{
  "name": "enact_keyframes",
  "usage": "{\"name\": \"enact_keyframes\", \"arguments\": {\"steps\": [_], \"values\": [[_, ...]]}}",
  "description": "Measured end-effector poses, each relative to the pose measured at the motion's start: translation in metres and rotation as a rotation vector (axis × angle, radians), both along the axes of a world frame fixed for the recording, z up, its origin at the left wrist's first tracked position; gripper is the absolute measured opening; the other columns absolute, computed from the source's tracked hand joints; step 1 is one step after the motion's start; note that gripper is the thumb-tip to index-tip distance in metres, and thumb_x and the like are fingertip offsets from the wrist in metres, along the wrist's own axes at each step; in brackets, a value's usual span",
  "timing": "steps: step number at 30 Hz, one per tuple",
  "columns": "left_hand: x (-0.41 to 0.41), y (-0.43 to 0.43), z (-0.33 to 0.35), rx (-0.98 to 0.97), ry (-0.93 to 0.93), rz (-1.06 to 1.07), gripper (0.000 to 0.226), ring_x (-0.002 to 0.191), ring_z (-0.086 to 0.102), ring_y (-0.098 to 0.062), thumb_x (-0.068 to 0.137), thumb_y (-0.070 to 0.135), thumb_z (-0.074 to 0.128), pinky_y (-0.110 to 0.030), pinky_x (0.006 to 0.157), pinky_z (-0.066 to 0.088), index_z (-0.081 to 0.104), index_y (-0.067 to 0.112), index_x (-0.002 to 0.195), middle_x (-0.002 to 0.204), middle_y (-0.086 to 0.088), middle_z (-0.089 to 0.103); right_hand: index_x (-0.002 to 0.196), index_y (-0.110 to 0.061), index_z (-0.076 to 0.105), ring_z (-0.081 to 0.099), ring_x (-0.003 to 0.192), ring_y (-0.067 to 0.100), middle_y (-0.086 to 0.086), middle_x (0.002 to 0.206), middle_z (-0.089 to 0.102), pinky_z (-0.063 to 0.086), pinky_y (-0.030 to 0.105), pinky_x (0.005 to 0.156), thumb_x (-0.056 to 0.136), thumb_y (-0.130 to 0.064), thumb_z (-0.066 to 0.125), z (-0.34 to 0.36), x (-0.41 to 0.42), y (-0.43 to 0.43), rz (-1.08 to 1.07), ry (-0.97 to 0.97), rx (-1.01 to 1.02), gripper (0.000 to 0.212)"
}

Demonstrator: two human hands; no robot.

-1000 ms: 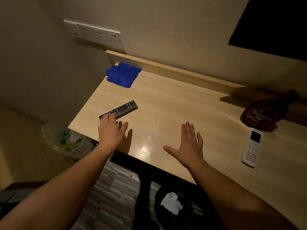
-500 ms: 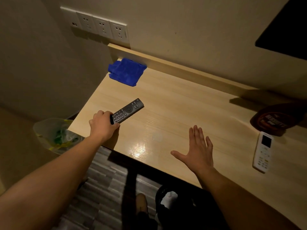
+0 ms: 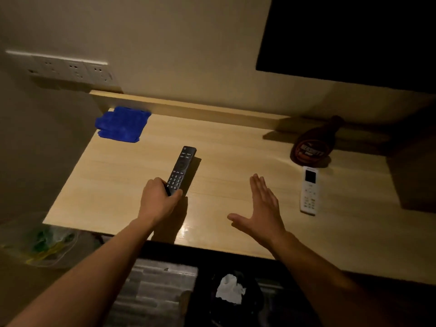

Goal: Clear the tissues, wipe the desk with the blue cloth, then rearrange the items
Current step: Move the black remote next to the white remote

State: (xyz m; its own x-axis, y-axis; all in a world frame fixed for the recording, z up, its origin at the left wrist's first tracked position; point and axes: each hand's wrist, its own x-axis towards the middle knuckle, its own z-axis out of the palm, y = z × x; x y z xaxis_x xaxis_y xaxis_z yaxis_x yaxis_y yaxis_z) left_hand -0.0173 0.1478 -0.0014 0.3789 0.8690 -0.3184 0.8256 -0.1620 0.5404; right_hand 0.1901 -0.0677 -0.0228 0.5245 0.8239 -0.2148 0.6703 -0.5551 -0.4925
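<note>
The left hand is closing its grip around the near end of the black remote, thumb on the keypad side and fingers curled beneath it; whether the far end is resting on the tabletop or lifted is hard to tell. The right hand is hovering spread flat and empty, fingers together, over the tabletop's near edge. Half a second ago the black remote was lying slantwise near the left edge; now it is pointing away from the person, nearer the middle. The blue cloth is lying crumpled in the far left corner, well apart from the grip. A white remote is lying to the right, just beside a dark brownish object whose shape the shadow is blurring. Below the tabletop, a white tissue is sitting in a black bin.
</note>
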Motion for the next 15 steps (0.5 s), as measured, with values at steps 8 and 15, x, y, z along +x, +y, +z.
{"name": "enact_keyframes", "arguments": {"steps": [8, 15], "values": [[0.143, -0.108, -0.017, -0.172, -0.089, -0.173, 0.031, 0.066, 0.067, -0.015, 0.085, 0.033, 0.081, -0.023, 0.049, 0.046, 0.068, 0.006, 0.091, 0.080, -0.004, 0.070, 0.161, -0.025, -0.022, -0.026, 0.154, 0.010, -0.007, 0.167, -0.029, -0.007, 0.035, 0.124, 0.069, -0.096, 0.048, -0.007, 0.070, -0.122, -0.192, -0.164, -0.117, 0.136], [0.215, -0.159, -0.067, -0.151, -0.076, -0.202, 0.062, 0.073, 0.068, -0.020, 0.061, 0.069, 0.062, -0.040, 0.062, 0.062, 0.064, 0.015, 0.091, 0.089, -0.005, 0.067, 0.163, -0.017, -0.014, -0.021, 0.156, 0.016, 0.003, 0.170, -0.023, -0.005, 0.038, 0.126, 0.065, -0.103, 0.034, -0.040, 0.117, -0.172, -0.273, -0.184, -0.241, 0.139]]}}
